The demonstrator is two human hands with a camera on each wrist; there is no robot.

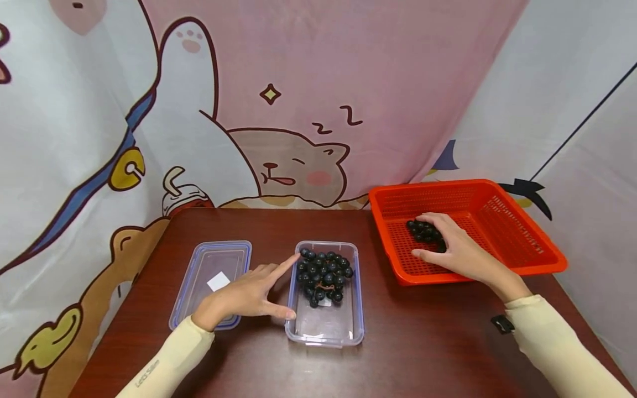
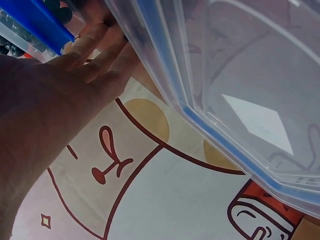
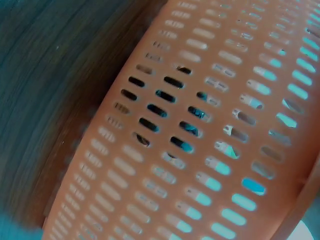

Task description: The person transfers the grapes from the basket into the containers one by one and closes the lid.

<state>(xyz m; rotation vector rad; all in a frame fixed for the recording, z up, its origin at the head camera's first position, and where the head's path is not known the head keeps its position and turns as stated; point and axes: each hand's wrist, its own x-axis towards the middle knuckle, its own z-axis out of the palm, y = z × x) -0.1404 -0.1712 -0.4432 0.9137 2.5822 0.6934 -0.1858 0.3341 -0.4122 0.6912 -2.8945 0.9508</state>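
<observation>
A clear plastic container (image 1: pixel 325 329) on the table holds a bunch of dark grapes (image 1: pixel 323 273). My left hand (image 1: pixel 249 290) is at its left side, the index fingertip by the upper left rim and the thumb by the lower left edge, fingers stretched out. Inside the red perforated basket (image 1: pixel 502 221), my right hand (image 1: pixel 455 246) reaches over a second bunch of grapes (image 1: pixel 423 231), thumb and fingers spread apart around it. Dark shapes show through the slots of the basket wall (image 3: pixel 117 172) in the right wrist view, which does not show the hand.
A clear lid (image 1: pixel 199 298) with a blue seal and a white label lies flat left of the container, partly under the left forearm. The brown table (image 1: pixel 278 370) ends against a cartoon-printed cloth (image 1: pixel 398 83). A small black object (image 1: pixel 502 324) is at the right sleeve.
</observation>
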